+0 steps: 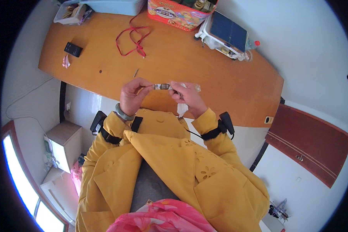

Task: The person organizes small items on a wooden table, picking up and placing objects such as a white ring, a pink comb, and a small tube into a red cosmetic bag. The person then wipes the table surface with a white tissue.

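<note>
A small tube [162,86] with dark printing spans the gap between my hands, held level above the near edge of the table. My left hand [132,95] pinches its left end between thumb and fingers. Around its right end, the fingers of my right hand [189,98] are closed. White tissue or paper [182,109] hangs from beneath that hand, and a clear plastic piece [197,87] sticks out past it. The grip hides the tube's right end. Just beyond my left hand, a short thin grey stick [136,72] lies on the wooden table [220,87].
A looped red cord [137,43] lies farther back. At left are a black phone-like object [73,49] and a crumpled pink wrapper [66,61]. Along the back stand a blue bin [116,7], a red biscuit tin [174,14] and a white basket [204,30] under a dark-blue folder [229,32].
</note>
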The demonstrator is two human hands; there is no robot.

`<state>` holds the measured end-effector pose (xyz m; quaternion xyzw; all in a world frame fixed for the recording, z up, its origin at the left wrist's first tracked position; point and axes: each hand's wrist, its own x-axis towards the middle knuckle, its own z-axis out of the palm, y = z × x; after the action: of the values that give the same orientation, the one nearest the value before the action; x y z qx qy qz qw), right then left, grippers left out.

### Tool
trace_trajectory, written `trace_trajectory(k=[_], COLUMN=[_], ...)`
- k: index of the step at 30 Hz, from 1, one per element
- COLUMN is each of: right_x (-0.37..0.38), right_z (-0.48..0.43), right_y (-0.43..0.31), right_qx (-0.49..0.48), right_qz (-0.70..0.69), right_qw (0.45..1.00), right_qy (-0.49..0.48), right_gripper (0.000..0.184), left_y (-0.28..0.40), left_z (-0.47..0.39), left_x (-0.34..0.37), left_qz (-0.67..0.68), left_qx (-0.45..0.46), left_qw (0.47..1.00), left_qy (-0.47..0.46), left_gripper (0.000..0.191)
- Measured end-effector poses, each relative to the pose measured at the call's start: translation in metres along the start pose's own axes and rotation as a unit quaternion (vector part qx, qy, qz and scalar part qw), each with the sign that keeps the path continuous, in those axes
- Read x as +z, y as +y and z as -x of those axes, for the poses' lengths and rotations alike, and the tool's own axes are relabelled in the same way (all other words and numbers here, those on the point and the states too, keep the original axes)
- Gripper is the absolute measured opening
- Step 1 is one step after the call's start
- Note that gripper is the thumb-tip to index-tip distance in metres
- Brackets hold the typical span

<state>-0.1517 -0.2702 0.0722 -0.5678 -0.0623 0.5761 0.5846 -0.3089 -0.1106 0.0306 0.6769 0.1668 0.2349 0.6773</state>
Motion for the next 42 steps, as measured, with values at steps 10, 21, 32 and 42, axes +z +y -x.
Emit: trace_trajectory(k=[10,21,32,42], right_x=[-0.173,-0.373,-0.408,-0.342], right_z=[-0.049,-0.170,-0.160,-0.123], right_y=[-0.015,-0.047,-0.047,-0.023], right_qx=[-0.142,-0.230,-0.149,-0.269], right_qz=[-0.031,-0.150,0.600,0.159], right_qw=[0.951,0.841,0.671,0.889], right_qy=[0.274,0.466,0.408,0.334], right_gripper=[0.019,0.018,0.012,0.023], left_y=[-0.030,-0.073,-0.094,-0.176], left_z=[-0.026,0.021,0.016,-0.050], left_x=[0.034,-0.023,-0.012,-0.032], left_qz=[0.007,-0.076,-0.139,-0.426], left_qx=[-0.082,-0.269,-0.244,-0.259], left_qw=[0.996,0.960,0.960,0.865], left_qy=[-0.036,0.029,0.009,0.059], left_gripper=[0.022,0.024,0.024,0.037])
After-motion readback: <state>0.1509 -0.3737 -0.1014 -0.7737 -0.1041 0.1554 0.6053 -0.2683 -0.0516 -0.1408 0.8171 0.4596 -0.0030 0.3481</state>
